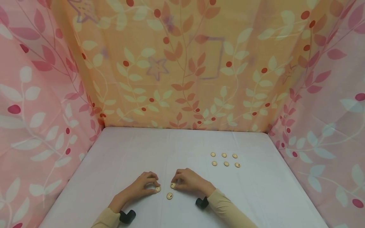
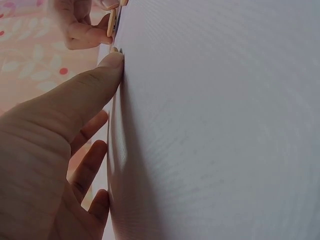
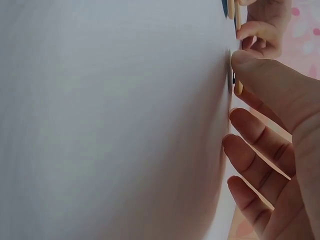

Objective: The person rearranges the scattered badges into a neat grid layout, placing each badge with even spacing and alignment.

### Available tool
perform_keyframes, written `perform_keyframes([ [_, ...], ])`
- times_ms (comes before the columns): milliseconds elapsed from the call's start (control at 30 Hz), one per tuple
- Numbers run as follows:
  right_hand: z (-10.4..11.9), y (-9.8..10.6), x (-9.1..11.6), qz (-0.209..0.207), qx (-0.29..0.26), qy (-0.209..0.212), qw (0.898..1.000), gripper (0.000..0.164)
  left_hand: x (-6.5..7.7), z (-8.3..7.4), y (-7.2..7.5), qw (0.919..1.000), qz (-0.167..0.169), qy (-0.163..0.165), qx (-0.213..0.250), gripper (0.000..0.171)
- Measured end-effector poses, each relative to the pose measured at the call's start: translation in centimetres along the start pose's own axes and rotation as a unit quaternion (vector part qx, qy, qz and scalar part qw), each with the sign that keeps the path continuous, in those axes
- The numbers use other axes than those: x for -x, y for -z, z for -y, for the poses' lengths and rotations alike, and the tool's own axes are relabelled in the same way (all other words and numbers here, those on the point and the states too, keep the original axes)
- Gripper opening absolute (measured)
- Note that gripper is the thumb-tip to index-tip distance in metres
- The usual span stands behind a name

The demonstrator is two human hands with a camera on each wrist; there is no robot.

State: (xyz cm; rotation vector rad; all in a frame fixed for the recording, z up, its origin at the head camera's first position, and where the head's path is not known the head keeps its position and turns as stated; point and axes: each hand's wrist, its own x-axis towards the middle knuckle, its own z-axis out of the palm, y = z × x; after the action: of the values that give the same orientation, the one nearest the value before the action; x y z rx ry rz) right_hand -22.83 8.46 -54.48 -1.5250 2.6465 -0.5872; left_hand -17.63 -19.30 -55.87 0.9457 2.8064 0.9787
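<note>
Low over the table's near middle, my left hand (image 1: 144, 185) pinches a small round wooden disc (image 1: 158, 189) between thumb and fingertips. My right hand (image 1: 189, 182) faces it from the other side and pinches a second wooden disc (image 1: 172, 185), which bears a dark mark. A third disc (image 1: 169, 196), also dark-marked, lies flat on the cloth just in front of them. In the right wrist view the right thumb presses on its disc (image 3: 239, 86), whose edge stands close to the tabletop. The left hand's disc is mostly hidden behind the thumb (image 2: 112, 61) in the left wrist view.
Several matching discs (image 1: 224, 155) lie in two short rows to the right, farther back on the white-covered table (image 1: 137, 148). Patterned curtains (image 1: 182, 63) enclose the table at the back and both sides. A black wrist camera (image 1: 202, 203) is strapped to each wrist.
</note>
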Motion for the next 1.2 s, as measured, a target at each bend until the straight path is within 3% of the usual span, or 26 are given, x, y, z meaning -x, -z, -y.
perform_keyframes([
  [333,-0.6,0.5,1.2,-0.008,-0.019,-0.033,0.999,0.02,0.0,0.2,-0.2,0.9999,0.004,0.009,0.006,0.014],
  [767,-2.1,1.0,3.0,-0.031,-0.032,-0.053,0.998,0.018,0.1,0.0,-0.1,1.0,-0.001,-0.001,0.004,0.013],
  [1200,-3.4,1.9,4.6,-0.044,-0.039,-0.073,0.996,0.017,0.1,0.0,-0.1,0.9999,-0.001,0.012,0.012,0.015],
])
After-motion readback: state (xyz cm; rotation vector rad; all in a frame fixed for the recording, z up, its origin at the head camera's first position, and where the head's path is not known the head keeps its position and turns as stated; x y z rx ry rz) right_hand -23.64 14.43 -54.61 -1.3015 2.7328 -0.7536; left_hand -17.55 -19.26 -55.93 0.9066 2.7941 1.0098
